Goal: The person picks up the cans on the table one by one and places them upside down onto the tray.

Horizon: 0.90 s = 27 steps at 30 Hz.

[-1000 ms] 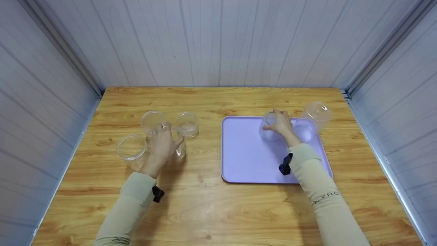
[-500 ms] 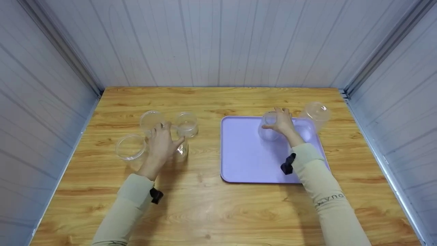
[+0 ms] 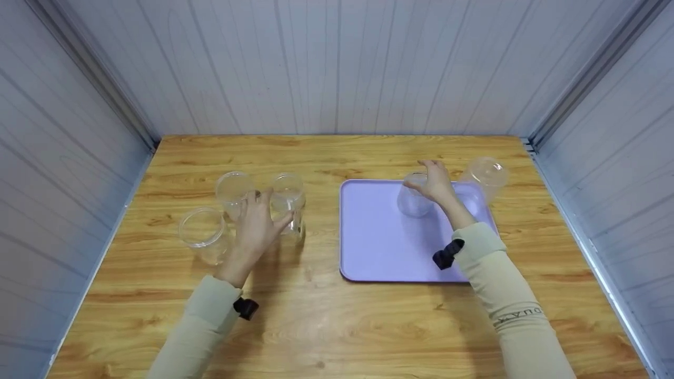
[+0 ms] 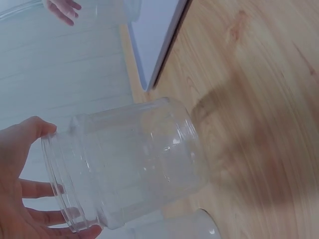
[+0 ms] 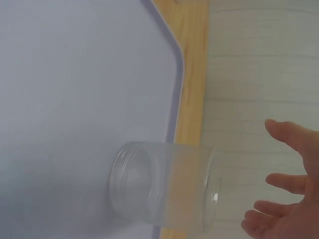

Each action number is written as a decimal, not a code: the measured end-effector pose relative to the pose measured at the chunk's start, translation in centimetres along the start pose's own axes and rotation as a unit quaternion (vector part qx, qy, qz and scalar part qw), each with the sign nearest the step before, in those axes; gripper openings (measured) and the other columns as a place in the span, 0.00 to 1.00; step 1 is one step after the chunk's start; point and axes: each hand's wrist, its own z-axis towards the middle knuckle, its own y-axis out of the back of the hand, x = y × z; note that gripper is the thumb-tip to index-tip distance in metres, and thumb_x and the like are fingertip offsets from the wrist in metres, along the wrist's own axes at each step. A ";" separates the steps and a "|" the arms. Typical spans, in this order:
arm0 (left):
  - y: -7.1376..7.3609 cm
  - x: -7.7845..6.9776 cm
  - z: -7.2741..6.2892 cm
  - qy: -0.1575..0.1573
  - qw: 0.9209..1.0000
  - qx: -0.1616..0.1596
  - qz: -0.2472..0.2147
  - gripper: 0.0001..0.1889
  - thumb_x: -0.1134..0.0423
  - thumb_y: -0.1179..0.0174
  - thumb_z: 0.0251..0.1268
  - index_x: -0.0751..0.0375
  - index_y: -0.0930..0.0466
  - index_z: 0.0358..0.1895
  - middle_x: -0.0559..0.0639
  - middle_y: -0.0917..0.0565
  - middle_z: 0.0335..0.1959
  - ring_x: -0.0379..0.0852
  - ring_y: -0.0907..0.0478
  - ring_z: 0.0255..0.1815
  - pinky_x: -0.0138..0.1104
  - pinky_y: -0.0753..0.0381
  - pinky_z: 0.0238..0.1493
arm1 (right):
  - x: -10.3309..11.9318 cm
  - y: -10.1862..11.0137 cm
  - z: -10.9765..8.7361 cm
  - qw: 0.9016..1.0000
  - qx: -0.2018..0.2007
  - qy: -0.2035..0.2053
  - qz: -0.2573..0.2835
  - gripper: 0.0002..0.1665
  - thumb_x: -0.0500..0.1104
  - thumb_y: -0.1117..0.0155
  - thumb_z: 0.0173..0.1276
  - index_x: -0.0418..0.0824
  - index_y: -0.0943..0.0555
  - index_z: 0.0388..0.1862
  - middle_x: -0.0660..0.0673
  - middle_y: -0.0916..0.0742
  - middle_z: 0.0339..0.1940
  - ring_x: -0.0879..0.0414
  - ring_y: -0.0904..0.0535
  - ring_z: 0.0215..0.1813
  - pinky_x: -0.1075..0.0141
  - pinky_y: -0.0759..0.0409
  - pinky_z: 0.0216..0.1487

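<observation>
My left hand (image 3: 256, 223) grips a clear plastic jar (image 4: 132, 164) from above, its thumb and fingers around the threaded rim. In the left wrist view the jar's base stands apart from its shadow, so it looks raised a little. On the right, my right hand (image 3: 439, 187) is over a clear jar (image 3: 413, 204) on the purple tray (image 3: 374, 247). The right wrist view shows that hand's fingers spread and apart from the jar, which stands mouth down on the tray. A further clear jar (image 3: 487, 176) is at the tray's back right corner.
Left of the tray stand more clear jars: one at the left (image 3: 201, 229), one behind the left hand (image 3: 231, 189) and a third jar (image 3: 288, 185) beside it. Panel walls (image 3: 337, 68) close the wooden table (image 3: 316, 326) at the back and sides.
My left hand has shifted slightly right together with its jar. My right hand has drawn away from the jar on the tray and spread its fingers; that jar stays in place.
</observation>
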 end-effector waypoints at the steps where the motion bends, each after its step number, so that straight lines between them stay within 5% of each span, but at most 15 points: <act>1: 0.0 -0.1 0.0 -0.002 1.000 -0.004 -0.003 0.36 0.46 0.40 0.51 0.68 0.35 0.58 0.68 0.35 0.51 0.64 0.38 0.53 0.52 0.31 0.48 | 0.1 0.0 -0.1 1.000 -0.009 0.003 0.011 0.40 0.49 0.37 0.57 0.30 0.39 0.62 0.29 0.38 0.62 0.36 0.45 0.63 0.48 0.44 0.61; 6: -0.2 -0.5 -0.2 -0.010 0.999 -0.027 -0.018 0.35 0.48 0.40 0.50 0.68 0.34 0.58 0.67 0.34 0.49 0.62 0.36 0.50 0.48 0.25 0.38 | 0.7 0.0 -0.8 0.994 -0.063 0.030 0.090 0.34 0.45 0.35 0.55 0.31 0.33 0.58 0.33 0.31 0.59 0.40 0.37 0.59 0.51 0.38 0.58; 13: -0.6 -0.7 -0.4 -0.007 0.998 -0.053 -0.034 0.35 0.46 0.40 0.50 0.67 0.34 0.58 0.65 0.33 0.49 0.60 0.34 0.50 0.47 0.25 0.42 | 1.1 -0.6 -1.9 0.976 -0.108 0.076 0.171 0.29 0.41 0.35 0.55 0.30 0.29 0.54 0.35 0.25 0.53 0.42 0.30 0.51 0.54 0.31 0.52; 27: -1.5 -1.9 -1.0 0.016 0.989 -0.091 -0.117 0.34 0.45 0.41 0.52 0.62 0.34 0.58 0.63 0.31 0.50 0.57 0.33 0.49 0.48 0.27 0.45 | 2.0 -1.7 -4.7 0.951 -0.093 0.074 0.284 0.33 0.49 0.36 0.56 0.35 0.31 0.57 0.40 0.26 0.53 0.44 0.31 0.54 0.56 0.30 0.50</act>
